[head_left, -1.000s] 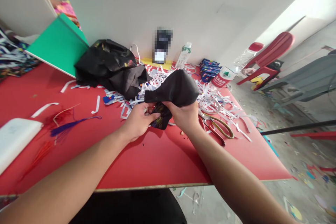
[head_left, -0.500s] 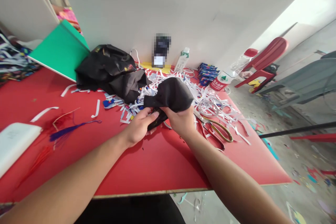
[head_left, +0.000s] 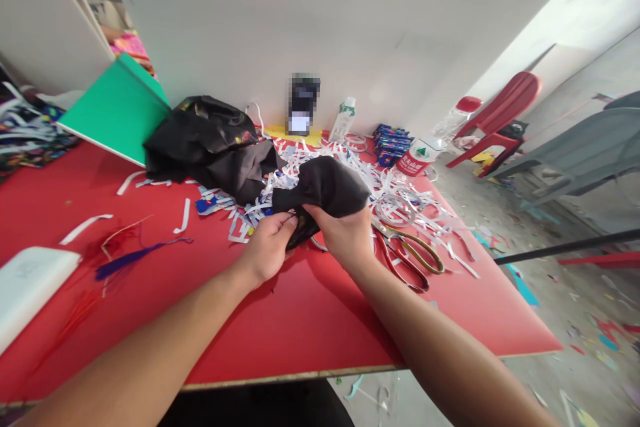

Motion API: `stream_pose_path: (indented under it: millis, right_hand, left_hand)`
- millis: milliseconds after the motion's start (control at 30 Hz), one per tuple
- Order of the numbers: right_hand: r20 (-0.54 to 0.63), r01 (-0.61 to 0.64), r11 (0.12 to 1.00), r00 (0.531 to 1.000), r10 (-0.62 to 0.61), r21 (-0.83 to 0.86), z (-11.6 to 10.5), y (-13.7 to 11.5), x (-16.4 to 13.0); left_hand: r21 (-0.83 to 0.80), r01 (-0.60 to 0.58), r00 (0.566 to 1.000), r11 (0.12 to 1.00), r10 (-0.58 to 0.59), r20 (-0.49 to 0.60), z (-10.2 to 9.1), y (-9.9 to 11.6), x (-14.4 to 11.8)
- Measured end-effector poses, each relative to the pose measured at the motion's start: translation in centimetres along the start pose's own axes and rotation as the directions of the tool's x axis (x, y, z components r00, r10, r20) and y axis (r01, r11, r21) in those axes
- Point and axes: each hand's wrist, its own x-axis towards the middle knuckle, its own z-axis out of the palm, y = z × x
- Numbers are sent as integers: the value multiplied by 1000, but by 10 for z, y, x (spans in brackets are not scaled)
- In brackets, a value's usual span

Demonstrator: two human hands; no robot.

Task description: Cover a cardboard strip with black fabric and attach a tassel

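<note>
Both my hands hold a small black cloth piece (head_left: pixel 325 188) just above the red table (head_left: pixel 300 320). My left hand (head_left: pixel 267 248) pinches its lower left edge with thumb and fingers. My right hand (head_left: pixel 345 235) grips the cloth from below on the right, fingers closed into the fabric. The cloth bulges upward between the hands and hides the fingertips. White paper strips (head_left: pixel 400 195) lie scattered right behind it.
A larger heap of black fabric (head_left: pixel 210 143) lies at the back. Scissors (head_left: pixel 413 253) rest right of my right hand beside a tape ring (head_left: pixel 395 203). A green board (head_left: pixel 117 107), a bottle (head_left: pixel 343 120), a red can (head_left: pixel 417 155), tassels (head_left: pixel 125 250) and a white pad (head_left: pixel 25 283) also sit here.
The view has tilted slightly. My hands have shifted the cloth a little lower and closer together, bunching it more; both keep their hold.
</note>
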Motion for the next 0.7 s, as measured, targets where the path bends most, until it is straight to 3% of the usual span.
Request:
stream_pose_path:
  millis: [200, 367, 700]
  right_hand:
    - [-34, 37, 999, 999, -36, 21, -1, 0, 5]
    - [41, 45, 991, 998, -50, 123, 2, 5, 11]
    - [57, 89, 967, 993, -105, 237, 2, 6, 10]
  left_hand:
    - [11, 15, 1000, 1000, -15, 7, 1, 0, 1]
    - [-27, 29, 999, 999, -27, 47, 1, 5, -2]
    - [1, -68, 996, 998, 68, -52, -1, -3, 2]
